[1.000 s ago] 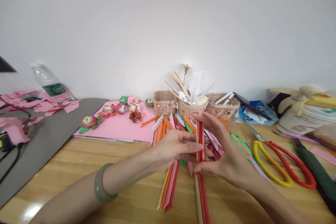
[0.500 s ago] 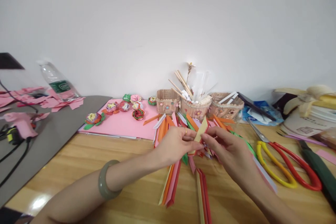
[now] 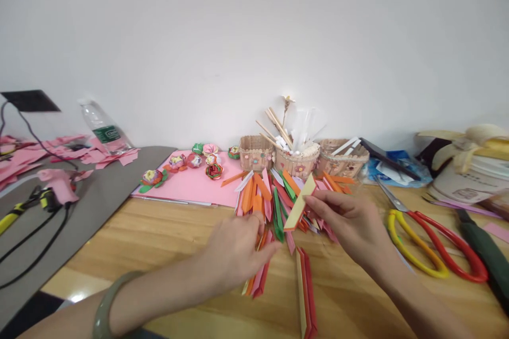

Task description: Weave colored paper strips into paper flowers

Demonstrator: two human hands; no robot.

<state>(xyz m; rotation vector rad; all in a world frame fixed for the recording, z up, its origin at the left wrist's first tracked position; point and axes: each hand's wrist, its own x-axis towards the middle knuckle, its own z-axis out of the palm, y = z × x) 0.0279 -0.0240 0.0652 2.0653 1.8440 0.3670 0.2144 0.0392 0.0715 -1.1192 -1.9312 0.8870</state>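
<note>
Basket, middle: wooden sticks | right hand: pinching yellow strip | left hand: can't tell

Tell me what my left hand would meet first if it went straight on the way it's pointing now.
Most likely the folded orange paper strips just ahead of your left hand. It may already be touching them; depth is unclear from this single view.
</note>
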